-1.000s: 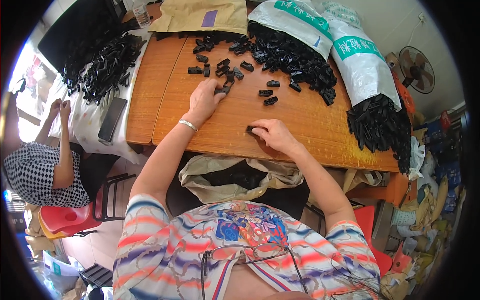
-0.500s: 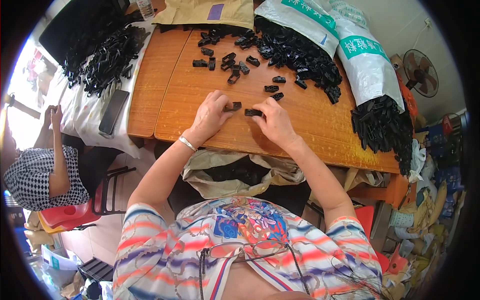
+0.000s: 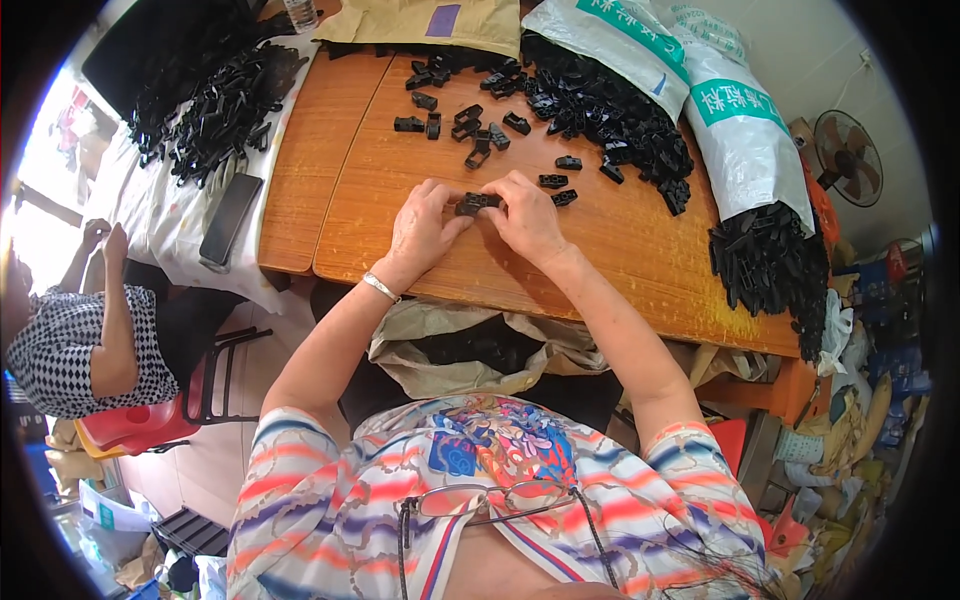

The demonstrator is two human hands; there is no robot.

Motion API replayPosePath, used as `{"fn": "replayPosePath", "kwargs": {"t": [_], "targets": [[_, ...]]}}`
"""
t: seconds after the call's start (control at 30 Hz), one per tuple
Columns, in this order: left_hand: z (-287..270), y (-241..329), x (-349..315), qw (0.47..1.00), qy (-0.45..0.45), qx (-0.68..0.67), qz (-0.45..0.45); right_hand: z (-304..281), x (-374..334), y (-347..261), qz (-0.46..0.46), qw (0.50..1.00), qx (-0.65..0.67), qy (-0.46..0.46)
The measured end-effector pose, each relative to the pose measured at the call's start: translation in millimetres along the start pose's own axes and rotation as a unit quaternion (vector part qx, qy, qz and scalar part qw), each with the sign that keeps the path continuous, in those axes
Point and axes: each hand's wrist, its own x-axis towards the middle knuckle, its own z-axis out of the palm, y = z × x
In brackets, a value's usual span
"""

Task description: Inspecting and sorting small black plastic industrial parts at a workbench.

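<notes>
Over the near middle of the wooden table (image 3: 400,245), my left hand (image 3: 422,225) and my right hand (image 3: 526,215) meet around black plastic parts (image 3: 477,203). Fingers of both hands are closed on these parts, which touch, so where one ends and the other begins I cannot make out. A bracelet circles my left wrist. Just right of my right hand lie several loose black plastic pieces (image 3: 553,181). Farther off, a scattered group of similar pieces (image 3: 478,135) rests beyond my left hand.
A heap of black pieces (image 3: 610,125) spills from a white sack (image 3: 625,45) at the back. Another white sack (image 3: 750,140) pours long black parts (image 3: 768,260) at right. Below the table edge, an open cloth bag (image 3: 405,350) sits at my lap. A person (image 3: 85,345) sits at left.
My right hand has moved left to my left hand. The two black parts, held apart before, are now together between my fingers.
</notes>
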Motion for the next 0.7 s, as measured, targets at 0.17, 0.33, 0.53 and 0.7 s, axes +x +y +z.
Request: {"fn": "replayPosePath", "kwargs": {"t": [0.17,0.33,0.53,0.7], "targets": [[6,5,4,1.0,0.005,0.022,-0.012,-4,-7,7,0.019,0.999,0.033,0.014],[4,11,3,1.0,-0.003,0.025,-0.013,-11,-13,5,0.034,0.998,0.05,0.021],[1,20,-4,0.999,-0.026,0.014,0.021,-13,-16,3,0.026,0.998,0.052,0.004],[3,17,-6,1.0,0.005,-0.005,0.017,-8,-15,0,0.023,0.998,0.062,-0.009]]}}
